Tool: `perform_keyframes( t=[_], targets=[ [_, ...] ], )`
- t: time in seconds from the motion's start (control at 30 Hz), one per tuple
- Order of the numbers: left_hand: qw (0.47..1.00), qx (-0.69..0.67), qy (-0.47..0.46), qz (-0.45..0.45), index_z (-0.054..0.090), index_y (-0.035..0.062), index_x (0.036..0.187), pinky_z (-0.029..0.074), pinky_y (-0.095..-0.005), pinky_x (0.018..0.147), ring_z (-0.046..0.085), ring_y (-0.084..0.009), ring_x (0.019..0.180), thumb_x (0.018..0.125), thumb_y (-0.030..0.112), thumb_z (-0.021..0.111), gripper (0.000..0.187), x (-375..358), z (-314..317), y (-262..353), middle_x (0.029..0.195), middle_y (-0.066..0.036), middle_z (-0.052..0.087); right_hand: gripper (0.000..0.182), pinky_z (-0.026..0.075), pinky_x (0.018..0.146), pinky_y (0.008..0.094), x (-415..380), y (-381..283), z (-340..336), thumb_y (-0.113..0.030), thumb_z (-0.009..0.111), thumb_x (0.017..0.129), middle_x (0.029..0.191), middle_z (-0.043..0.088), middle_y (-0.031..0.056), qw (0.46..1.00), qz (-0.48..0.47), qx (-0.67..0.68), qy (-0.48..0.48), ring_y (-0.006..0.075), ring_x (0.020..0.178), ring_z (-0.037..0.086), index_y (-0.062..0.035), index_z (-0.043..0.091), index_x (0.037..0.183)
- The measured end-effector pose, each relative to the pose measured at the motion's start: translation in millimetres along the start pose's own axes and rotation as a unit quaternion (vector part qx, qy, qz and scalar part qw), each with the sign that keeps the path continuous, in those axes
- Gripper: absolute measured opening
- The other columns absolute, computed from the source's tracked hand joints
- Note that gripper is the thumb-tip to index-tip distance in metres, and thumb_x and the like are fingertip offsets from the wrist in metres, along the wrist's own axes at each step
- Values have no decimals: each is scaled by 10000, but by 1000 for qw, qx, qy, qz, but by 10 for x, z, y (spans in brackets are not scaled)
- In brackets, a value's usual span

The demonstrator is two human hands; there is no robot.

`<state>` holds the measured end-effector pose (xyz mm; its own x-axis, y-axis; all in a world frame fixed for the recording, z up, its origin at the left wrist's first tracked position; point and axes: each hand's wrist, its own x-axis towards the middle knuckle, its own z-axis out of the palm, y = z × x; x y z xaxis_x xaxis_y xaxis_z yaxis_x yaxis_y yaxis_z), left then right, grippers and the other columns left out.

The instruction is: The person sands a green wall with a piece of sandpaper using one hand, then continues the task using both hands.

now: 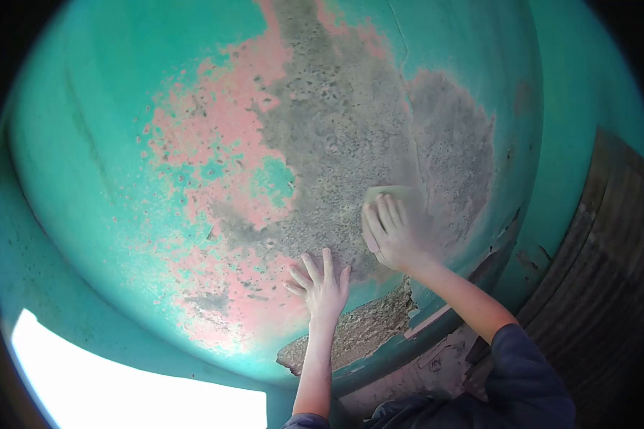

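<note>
A large wall [215,164] with worn turquoise paint, pink patches and pitted grey bare areas fills most of the view. My left hand [325,292] lies flat against its lower part with the fingers spread, holding nothing. To the right and a little higher, my right hand [392,230] presses a pale sheet of sandpaper [388,191] against the grey area. Part of the sheet shows above my fingertips and along the hand's left side; the rest is hidden under the palm.
Below my hands, a broken strip of rough plaster [365,325] runs along the wall's lower edge. A thin crack [413,121] descends through the grey area. Brown corrugated sheeting [601,250] stands at the right, and a bright white area [129,386] lies at lower left.
</note>
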<state>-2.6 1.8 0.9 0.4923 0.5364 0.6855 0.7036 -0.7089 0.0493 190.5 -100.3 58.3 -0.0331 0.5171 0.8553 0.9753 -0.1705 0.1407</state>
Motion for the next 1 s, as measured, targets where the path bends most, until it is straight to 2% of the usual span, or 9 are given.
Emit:
perform_keyframes(
  t=[0.17, 0.23, 0.27, 0.3, 0.37, 0.4, 0.47, 0.87, 1.0],
  targets=[
    [998, -18, -52, -26, 327, 269, 1582, 85, -875, 1016, 123, -699, 1403, 955, 407, 612, 702, -1, -255, -7, 1617, -267, 238, 644, 263, 1170, 606, 61, -279, 16, -234, 546, 936, 1530, 366, 332, 974, -188, 96, -85, 482, 1445, 332, 41, 391, 1498],
    [997, -71, -35, 12, 324, 299, 1582, 66, -848, 1054, 108, -678, 1423, 964, 373, 602, 682, -48, -303, -37, 1636, -250, 216, 598, 280, 1178, 576, 265, -323, -99, -230, 527, 954, 1546, 382, 282, 994, 87, 34, 53, 419, 1469, 330, -12, 425, 1502],
    [997, -74, -30, 5, 324, 299, 1582, 66, -848, 1054, 108, -678, 1423, 964, 373, 602, 682, -45, -312, -19, 1636, -250, 216, 593, 290, 1183, 549, 368, -427, -71, -223, 545, 939, 1557, 399, 226, 979, 154, 56, 124, 366, 1477, 343, -82, 452, 1507],
    [995, -96, -5, 6, 342, 260, 1577, 59, -812, 1085, 105, -633, 1451, 952, 292, 585, 672, -52, -324, -14, 1643, -244, 209, 593, 290, 1183, 549, 360, -439, -136, -223, 545, 939, 1557, 399, 226, 980, 146, 57, 123, 366, 1477, 343, -82, 452, 1507],
    [990, -133, 38, 13, 376, 182, 1568, 45, -739, 1148, 100, -543, 1509, 927, 131, 551, 666, -119, -370, -67, 1656, -232, 197, 611, 292, 1184, 539, 257, -526, -275, -200, 545, 934, 1571, 383, 217, 981, -153, 86, -87, 358, 1475, 347, -100, 428, 1526],
    [991, -131, 37, 8, 376, 182, 1568, 45, -739, 1148, 100, -543, 1509, 927, 131, 551, 666, -138, -442, -74, 1656, -232, 197, 643, 288, 1180, 557, 260, -561, -248, -211, 544, 928, 1565, 375, 249, 975, -169, 112, -89, 401, 1467, 342, -77, 398, 1540],
    [980, -175, 93, -19, 411, 112, 1544, 39, -631, 1206, 61, -466, 1544, 936, 122, 556, 626, -140, -581, -67, 1658, -245, 169, 644, 288, 1181, 554, 266, -610, -225, -221, 543, 927, 1565, 378, 245, 983, -129, 103, -75, 396, 1466, 345, -80, 401, 1539],
    [954, -193, 212, -88, 415, 164, 1549, 110, -629, 1198, 107, -514, 1518, 933, 121, 564, 635, -29, -806, -64, 1643, -262, 200, 781, 247, 1173, 622, 771, -1088, -370, -357, 585, 900, 1602, 308, 254, 995, 26, 97, 25, 413, 1482, 311, -88, 323, 1584],
    [968, -139, 170, -122, 373, 171, 1572, 97, -684, 1172, 79, -533, 1513, 941, 179, 577, 663, -35, -696, -132, 1650, -263, 171, 769, 228, 1165, 656, 372, -1254, -165, -363, 585, 907, 1611, 291, 250, 993, 59, 98, -21, 413, 1493, 289, -82, 338, 1579]
  ],
)
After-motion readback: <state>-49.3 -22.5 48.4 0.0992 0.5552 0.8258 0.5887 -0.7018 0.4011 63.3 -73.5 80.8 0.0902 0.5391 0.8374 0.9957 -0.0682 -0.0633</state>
